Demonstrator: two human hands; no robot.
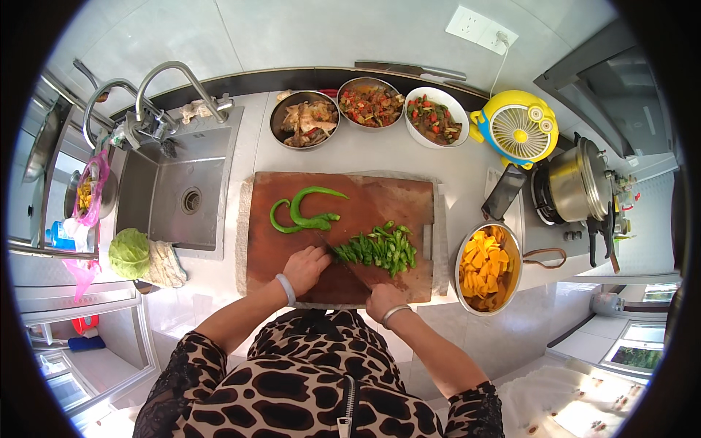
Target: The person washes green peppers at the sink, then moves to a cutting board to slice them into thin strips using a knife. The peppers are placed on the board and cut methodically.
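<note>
My right hand [385,302] grips the handle of a kitchen knife [357,275], whose blade slants up and left across a brown wooden cutting board [279,284]. Beside the blade my left hand [308,268] rests on the board with its fingers curled; whatever lies beneath them is hidden. Sliced green chili pepper [378,249] is heaped to the right of the blade. Beyond my left hand lie curved whole green chili peppers [306,211], on the board's left half.
Left is a steel sink [211,213] with a cabbage [129,253] at its front. Bowls of cooked food [371,104] line the back. Right are a yellow fan [520,128], a phone [504,191], a pressure cooker [575,180] and a metal bowl of orange chunks [459,274].
</note>
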